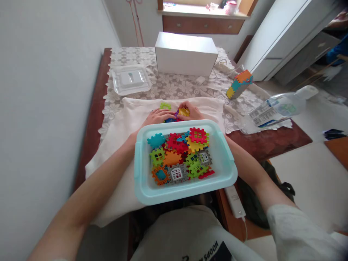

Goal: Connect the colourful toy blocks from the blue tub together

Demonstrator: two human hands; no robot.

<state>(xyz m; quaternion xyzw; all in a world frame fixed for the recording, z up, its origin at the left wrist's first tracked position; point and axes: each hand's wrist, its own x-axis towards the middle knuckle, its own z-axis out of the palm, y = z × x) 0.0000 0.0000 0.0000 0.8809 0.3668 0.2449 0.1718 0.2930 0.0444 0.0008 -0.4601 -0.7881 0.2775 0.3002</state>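
Observation:
Beyond the tub, both hands work low over the white cloth. My left hand [155, 117] has its fingers stretched to the right, curved over a blue interlocking tile [170, 120] and pressing it. My right hand [192, 111] is closed on a yellow interlocking tile [184, 112] with thumb and fingers. Between the hands shows a bit of purple tile [176, 114]. Just past my left fingertips lies a light green tile frame [165, 106]. The tub's rim hides the lower parts of the joined pieces.
A pale blue tub [141, 197] of colourful tiles stands nearest me. Behind are a clear plastic lid [132, 79], a white box [186, 58] and an orange, teal and yellow tile block [239, 84]. A large clear bottle [277, 108] lies right, on the white cloth's [114, 145] far side.

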